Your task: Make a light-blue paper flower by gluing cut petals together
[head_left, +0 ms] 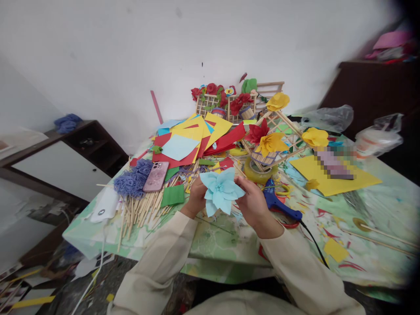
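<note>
A light-blue paper flower [220, 190] with pointed petals faces up over the table's near edge. My left hand [196, 197] grips it from the left, and my right hand [255, 202] holds its right petals. Both hands have their fingers closed at the flower's edges, partly hidden behind the petals. Just right of my right hand lies a blue hot glue gun [278, 203] with a black cord. A piece of green crepe paper [173, 195] is near my left hand, on top of many thin wooden sticks [141, 214].
Sheets of coloured paper [180, 147] are piled behind the hands. Blue yarn [133, 178] and a pink phone [156, 176] lie at left. Stick trellises with paper flowers [271, 143] stand behind a tape roll [259, 170]. A bagged cup [377, 139] is at right.
</note>
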A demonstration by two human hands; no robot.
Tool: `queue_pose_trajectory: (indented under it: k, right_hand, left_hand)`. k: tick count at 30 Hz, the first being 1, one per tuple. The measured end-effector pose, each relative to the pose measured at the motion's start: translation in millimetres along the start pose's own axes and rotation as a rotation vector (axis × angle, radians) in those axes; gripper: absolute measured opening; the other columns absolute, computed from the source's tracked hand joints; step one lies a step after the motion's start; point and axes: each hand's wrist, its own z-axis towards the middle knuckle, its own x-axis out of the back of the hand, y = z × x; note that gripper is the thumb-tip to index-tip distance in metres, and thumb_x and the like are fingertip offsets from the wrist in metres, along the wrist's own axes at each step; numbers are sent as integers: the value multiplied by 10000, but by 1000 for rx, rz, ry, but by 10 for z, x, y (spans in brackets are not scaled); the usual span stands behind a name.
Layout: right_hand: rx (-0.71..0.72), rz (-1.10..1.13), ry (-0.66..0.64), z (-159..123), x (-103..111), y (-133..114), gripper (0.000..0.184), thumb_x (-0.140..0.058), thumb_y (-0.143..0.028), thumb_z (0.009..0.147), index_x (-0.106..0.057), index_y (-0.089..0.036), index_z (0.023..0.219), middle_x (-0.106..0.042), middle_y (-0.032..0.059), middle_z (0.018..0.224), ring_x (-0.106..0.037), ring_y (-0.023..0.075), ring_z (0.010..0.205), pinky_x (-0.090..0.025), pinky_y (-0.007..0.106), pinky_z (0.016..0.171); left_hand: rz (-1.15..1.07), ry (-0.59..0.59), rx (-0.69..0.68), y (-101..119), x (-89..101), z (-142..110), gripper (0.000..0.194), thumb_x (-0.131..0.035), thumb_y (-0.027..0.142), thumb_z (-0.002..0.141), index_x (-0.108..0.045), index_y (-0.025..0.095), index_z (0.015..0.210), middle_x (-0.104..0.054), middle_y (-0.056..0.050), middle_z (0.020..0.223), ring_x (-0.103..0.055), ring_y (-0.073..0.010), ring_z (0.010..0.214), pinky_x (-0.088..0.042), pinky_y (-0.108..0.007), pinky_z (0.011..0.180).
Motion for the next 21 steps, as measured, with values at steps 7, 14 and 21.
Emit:
queue_pose_trajectory:
  k: [7, 14, 21]
  right_hand:
    - [-76, 9, -19, 23, 36, -82, 350, -602, -522, 722, -595, -172, 715, -599, -4, 674, -539, 117, 609, -434, 232, 574]
    - [-120, -2, -65, 147, 112, -56, 487, -518, -664, 734, -607, -185, 719, -641, 29, 695, -566, 137, 628, -429, 240, 541]
    - [243, -385, 75, 220, 257, 53, 414, -555, -590, 745, -609, -187, 824, -641, 41, 794, -566, 155, 733, -422, 272, 639]
  left_hand:
    - [171, -79, -522, -43, -7, 66, 210, -571, 358, 787, -680, 227, 664, -677, -86, 788, -619, -222, 837, -473, -356, 756]
    - [116, 32, -326, 0, -114, 35, 197, -683, 355, 705, -649, 197, 592, -651, -45, 642, -594, -174, 651, -470, -305, 653]
    - [-598, 79, 316, 80, -358, -26, 182, -721, 292, 680, -626, 138, 696, -601, 21, 612, -519, -51, 469, -406, -170, 468]
